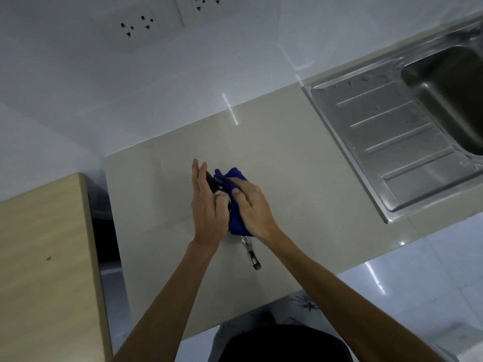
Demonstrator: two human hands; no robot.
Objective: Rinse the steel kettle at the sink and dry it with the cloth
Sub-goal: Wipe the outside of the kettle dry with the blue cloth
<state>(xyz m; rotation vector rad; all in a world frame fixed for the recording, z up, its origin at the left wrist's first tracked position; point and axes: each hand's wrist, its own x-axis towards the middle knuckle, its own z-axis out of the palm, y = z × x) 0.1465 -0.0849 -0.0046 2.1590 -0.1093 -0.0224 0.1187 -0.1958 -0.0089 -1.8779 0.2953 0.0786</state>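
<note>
Both hands over counter (287, 163): R hand (251, 207) presses blue cloth (236, 202) on kettle (249, 248), L hand (206, 205) steadies.

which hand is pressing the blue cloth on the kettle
The right hand: it lies on top of the blue cloth. The left hand stands edge-on beside the cloth, bracing the mostly hidden kettle.

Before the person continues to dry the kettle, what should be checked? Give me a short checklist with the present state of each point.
1. Blue cloth pressed on the steel kettle by the right hand: ok.
2. Left hand steadies the kettle: ok.
3. Kettle over the beige counter, away from its edge: ok.
4. Kettle clear of the wet steel sink drainboard: ok.
5. Kettle body dry: cannot tell, hands and cloth hide it.
6. Wall sockets far from the work: ok.
</note>
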